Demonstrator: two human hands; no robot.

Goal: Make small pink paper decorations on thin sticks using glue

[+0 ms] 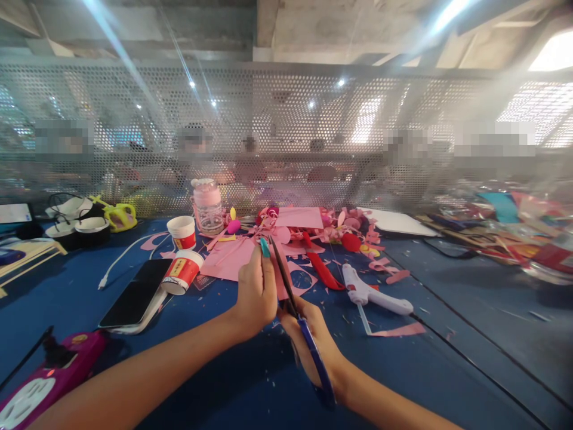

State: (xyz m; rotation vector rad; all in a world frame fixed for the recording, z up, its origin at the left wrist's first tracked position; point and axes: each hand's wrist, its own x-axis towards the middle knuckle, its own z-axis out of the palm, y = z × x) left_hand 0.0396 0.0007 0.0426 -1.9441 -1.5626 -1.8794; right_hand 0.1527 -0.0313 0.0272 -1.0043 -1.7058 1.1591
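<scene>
On the head cam I've got my left hand pinching a small teal piece, fingers clamped on it right at the tips. My right hand has its fingers wrapped around the blue handles of some scissors, blades pointing away, just right of the left fingers; can't really tell how far apart the blades are. Past the left fingers there's a pink sheet, with a pink-lidded bottle standing farther out. Off to their left: an upright paper cup, a tipped cup and a black phone. Right of my right fingers, a white glue gun lies on the blue desk, near some long red thing.
</scene>
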